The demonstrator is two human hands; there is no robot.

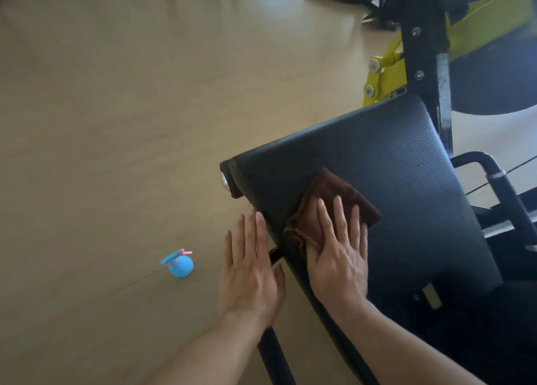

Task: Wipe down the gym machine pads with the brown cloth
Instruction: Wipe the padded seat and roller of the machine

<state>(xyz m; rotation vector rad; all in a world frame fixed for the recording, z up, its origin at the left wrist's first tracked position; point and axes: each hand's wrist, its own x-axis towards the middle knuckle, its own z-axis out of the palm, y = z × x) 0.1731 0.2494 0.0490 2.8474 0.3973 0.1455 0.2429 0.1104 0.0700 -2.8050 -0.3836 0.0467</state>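
So the brown cloth sits flat on the black seat pad, near the pad's left edge, pinned under the right hand. No pinch there, the grip is spread out, fingers apart and palm down, probably so pressure goes across the whole cloth while wiping. The left hand is open too, holding nothing, lying just beside the pad's left edge, looks like it's steadying things. A blue spray bottle stands on the floor, left of the pad.
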